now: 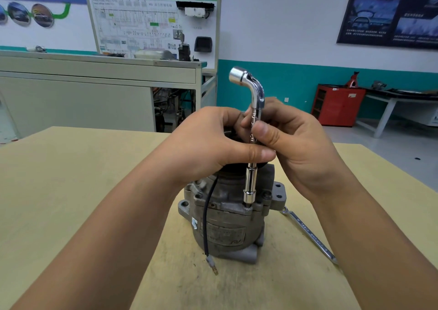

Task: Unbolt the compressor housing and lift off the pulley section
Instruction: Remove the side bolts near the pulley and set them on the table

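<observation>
Centrally, grey cast compressor housing (227, 226) upright, chrome socket wrench (251, 186) seated on its bolt (247, 206), right hand (296, 143) pinching the shaft, left hand (208, 143) gripping the pulley (233, 167).

Bright, even indoor light from above. Only a soft, faint shadow around the base of the compressor (225, 229) on the near table (71, 191). Strong glare on the chrome socket wrench (257, 96), brightest at its bent top. Sharp on the left hand (208, 143) and right hand (301, 143), softer and smeared on the far wall poster (391, 11). Wide-angle stretch at the edges.
</observation>
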`<state>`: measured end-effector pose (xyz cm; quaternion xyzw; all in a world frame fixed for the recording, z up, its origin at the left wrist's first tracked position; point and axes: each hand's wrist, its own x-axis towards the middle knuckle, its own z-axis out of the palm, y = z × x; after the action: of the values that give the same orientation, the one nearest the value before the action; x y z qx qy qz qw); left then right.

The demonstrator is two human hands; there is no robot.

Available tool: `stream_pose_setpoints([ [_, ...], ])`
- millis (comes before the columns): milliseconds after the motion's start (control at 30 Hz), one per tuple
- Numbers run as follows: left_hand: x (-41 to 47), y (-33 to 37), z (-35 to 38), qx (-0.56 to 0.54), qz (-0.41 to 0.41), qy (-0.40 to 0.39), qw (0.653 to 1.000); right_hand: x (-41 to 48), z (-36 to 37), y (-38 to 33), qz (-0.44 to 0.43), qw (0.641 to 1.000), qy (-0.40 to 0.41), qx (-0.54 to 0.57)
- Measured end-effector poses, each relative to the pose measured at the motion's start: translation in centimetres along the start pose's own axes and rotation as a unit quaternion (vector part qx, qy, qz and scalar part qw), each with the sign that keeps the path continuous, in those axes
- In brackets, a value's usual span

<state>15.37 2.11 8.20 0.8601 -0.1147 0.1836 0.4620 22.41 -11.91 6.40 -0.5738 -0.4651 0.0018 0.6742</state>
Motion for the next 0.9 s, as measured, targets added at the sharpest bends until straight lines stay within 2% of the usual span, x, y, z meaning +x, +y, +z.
stream_pose_setpoints([
  [267,0.02,-0.20,-0.60,-0.014,0.026,-0.070,0.997,-0.04,-0.18,0.13,-0.007,1.000,-0.013,0.019],
  [700,0.03,-0.16,-0.04,-0.006,0.004,-0.002,1.000,0.02,-0.07,0.27,-0.014,1.000,-0.007,0.014],
  [900,0.08,-0.20,-0.21,-0.017,0.005,-0.021,1.000,0.06,-0.10,0.36,-0.015,1.000,-0.004,0.009],
])
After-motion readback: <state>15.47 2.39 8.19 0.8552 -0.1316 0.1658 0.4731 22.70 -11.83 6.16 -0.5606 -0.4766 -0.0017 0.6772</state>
